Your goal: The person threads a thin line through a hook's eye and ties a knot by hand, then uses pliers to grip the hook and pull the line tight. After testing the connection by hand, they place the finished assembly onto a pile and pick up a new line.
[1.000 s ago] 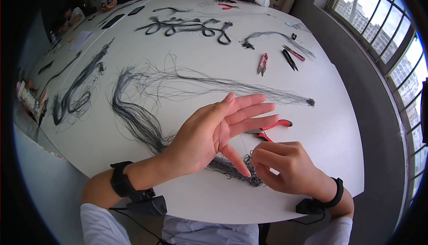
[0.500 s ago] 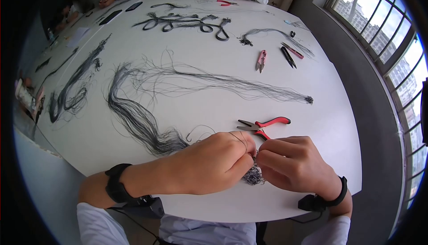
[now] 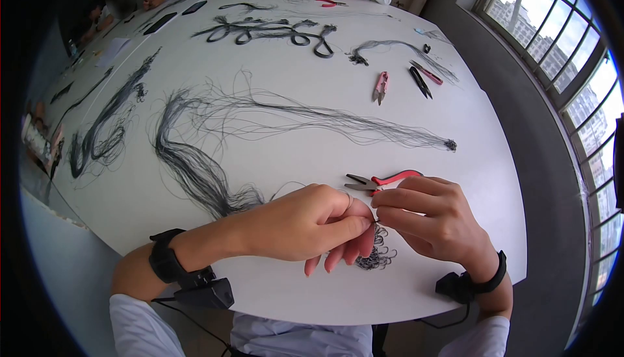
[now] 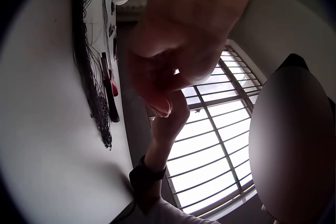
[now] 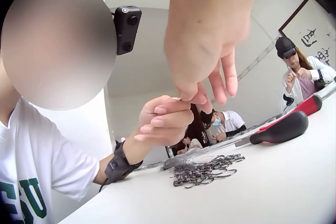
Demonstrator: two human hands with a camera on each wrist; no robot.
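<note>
My left hand (image 3: 318,224) is at the front of the table, thumb and forefinger pinched on a thin fishing line (image 3: 350,202) that loops round the forefinger; its other fingers hang loose. Fingertip to fingertip with it, my right hand (image 3: 432,217) pinches a tiny dark piece (image 3: 377,220), seemingly a fish hook, mostly hidden by the fingers. Below both hands lies a bundle of dark fish hooks (image 5: 202,171), its hook ends (image 3: 377,256) also visible beside the left fingers. Long dark lines (image 3: 195,172) run from this bundle to the left and back.
Red-handled pliers (image 3: 367,183) lie just behind the hands. Pink thread snips (image 3: 381,88), black snips (image 3: 420,82) and more line bundles (image 3: 266,32) are spread farther back. Another line bundle (image 3: 110,123) lies at left. People sit at the far side; a barred window (image 3: 559,38) is at right.
The left hand, spread open with line across it a second ago, has turned over and come in to pinch at the right fingertips. The right hand has risen slightly, its fingers straighter.
</note>
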